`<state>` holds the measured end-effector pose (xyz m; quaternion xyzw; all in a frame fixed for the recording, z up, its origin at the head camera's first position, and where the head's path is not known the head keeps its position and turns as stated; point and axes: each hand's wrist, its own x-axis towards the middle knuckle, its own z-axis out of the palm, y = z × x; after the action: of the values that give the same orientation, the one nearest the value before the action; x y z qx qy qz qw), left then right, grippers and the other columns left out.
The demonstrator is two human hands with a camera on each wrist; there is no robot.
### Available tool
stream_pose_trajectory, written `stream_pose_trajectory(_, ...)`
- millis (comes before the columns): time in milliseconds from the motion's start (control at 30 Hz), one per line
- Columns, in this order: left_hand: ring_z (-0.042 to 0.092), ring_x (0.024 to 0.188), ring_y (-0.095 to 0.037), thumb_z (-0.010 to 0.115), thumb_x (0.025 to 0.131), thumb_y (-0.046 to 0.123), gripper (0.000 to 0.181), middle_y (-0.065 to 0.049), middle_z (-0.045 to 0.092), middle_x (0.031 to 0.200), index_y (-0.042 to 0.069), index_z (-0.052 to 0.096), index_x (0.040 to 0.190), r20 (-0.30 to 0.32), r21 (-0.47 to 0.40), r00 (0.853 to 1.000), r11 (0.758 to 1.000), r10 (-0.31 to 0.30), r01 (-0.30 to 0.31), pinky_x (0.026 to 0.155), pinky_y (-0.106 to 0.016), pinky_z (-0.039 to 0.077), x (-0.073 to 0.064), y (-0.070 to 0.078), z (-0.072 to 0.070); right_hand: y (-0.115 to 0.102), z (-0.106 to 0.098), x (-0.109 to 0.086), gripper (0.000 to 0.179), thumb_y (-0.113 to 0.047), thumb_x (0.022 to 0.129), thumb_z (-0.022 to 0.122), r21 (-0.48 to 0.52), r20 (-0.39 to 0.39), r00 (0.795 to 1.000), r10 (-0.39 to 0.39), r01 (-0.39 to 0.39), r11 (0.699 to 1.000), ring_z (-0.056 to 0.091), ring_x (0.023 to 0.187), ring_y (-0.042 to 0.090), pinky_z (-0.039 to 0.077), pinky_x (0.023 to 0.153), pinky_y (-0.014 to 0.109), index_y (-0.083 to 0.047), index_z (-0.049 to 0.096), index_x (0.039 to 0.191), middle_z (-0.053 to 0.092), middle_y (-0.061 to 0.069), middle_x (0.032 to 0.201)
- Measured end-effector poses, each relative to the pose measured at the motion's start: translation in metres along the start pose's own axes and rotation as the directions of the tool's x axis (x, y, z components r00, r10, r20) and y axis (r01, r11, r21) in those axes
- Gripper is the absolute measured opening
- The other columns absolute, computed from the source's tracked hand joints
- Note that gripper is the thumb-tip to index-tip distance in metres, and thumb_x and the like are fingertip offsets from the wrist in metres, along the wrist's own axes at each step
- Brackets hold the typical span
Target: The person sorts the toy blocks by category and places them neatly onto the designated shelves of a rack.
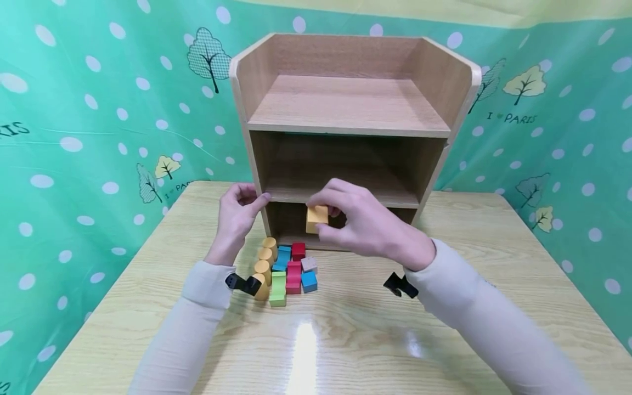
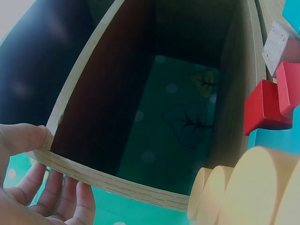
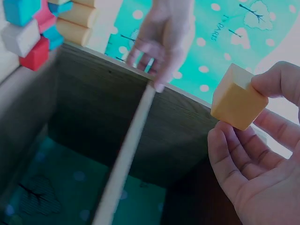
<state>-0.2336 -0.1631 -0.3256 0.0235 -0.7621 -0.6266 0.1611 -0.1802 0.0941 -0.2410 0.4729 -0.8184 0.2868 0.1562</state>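
Note:
A yellow-orange cube block is pinched between the thumb and fingertips of my right hand, held up in front of the small wooden shelf near its lower compartment. The right wrist view shows the block plainly at my fingertips. My left hand holds the left side panel of the shelf. In the left wrist view its thumb lies on the front edge where the middle board meets the panel, and the other fingers are on the outer side.
Several toy blocks lie on the wooden table at the shelf's lower left: yellow cylinders, a green block, red blocks, blue blocks and a grey cube. A green patterned cloth hangs behind.

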Motion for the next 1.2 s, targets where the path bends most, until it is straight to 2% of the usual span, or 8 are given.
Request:
stream_pose_trajectory(233,0.052,0.096,-0.021,0.075,0.084,0.023,0.039,-0.007,0.056,0.105,0.006,0.056,0.113,-0.004,0.0,1.0,1.0,-0.001,0.001,0.08,-0.025,0.047,0.0,-0.001,0.0,-0.006,-0.015,0.02,0.026,-0.013,0.082,0.068,-0.016,-0.012,1.0,-0.022,0.021,1.0,0.052,0.085,0.012,0.05,0.071,0.023,-0.008,0.066,0.108,0.057,-0.001,0.101)
stream_pose_trajectory(433,0.052,0.097,-0.021,0.075,0.084,0.025,0.04,-0.007,0.056,0.107,0.006,0.056,0.113,0.001,0.002,1.0,1.0,-0.007,0.007,0.082,-0.026,0.048,0.002,-0.001,0.0,-0.008,-0.026,0.035,0.029,-0.014,0.083,0.069,-0.02,-0.038,0.999,-0.031,0.03,0.999,0.051,0.086,0.011,0.049,0.071,0.024,-0.008,0.067,0.111,0.058,-0.002,0.102)
stream_pose_trajectory(667,0.052,0.096,-0.021,0.075,0.083,0.024,0.039,-0.007,0.056,0.104,0.005,0.056,0.112,-0.004,0.001,1.0,1.0,-0.002,0.002,0.08,-0.025,0.048,0.002,-0.001,0.0,-0.009,-0.039,0.055,0.028,-0.013,0.083,0.068,-0.02,-0.073,0.996,-0.042,0.04,0.999,0.051,0.082,0.012,0.047,0.072,0.028,-0.007,0.067,0.111,0.058,-0.001,0.096)
stream_pose_trajectory(933,0.052,0.096,-0.021,0.074,0.084,0.025,0.04,-0.007,0.056,0.105,0.005,0.056,0.113,0.009,0.001,1.0,1.0,-0.004,0.004,0.081,-0.026,0.047,0.001,0.0,0.0,-0.009,-0.054,0.081,0.028,-0.013,0.085,0.066,-0.033,-0.07,0.997,0.028,-0.031,0.999,0.05,0.083,0.014,0.043,0.075,0.029,-0.008,0.066,0.113,0.057,0.002,0.097)
stream_pose_trajectory(1200,0.051,0.097,-0.02,0.074,0.085,0.026,0.039,-0.006,0.056,0.106,0.005,0.056,0.113,0.013,0.011,1.0,1.0,-0.017,0.017,0.081,-0.026,0.047,0.001,0.0,0.0,-0.002,-0.059,0.105,0.027,-0.012,0.087,0.062,-0.036,-0.065,0.996,0.067,-0.069,0.997,0.051,0.083,0.013,0.044,0.078,0.024,-0.006,0.067,0.112,0.057,0.005,0.098)
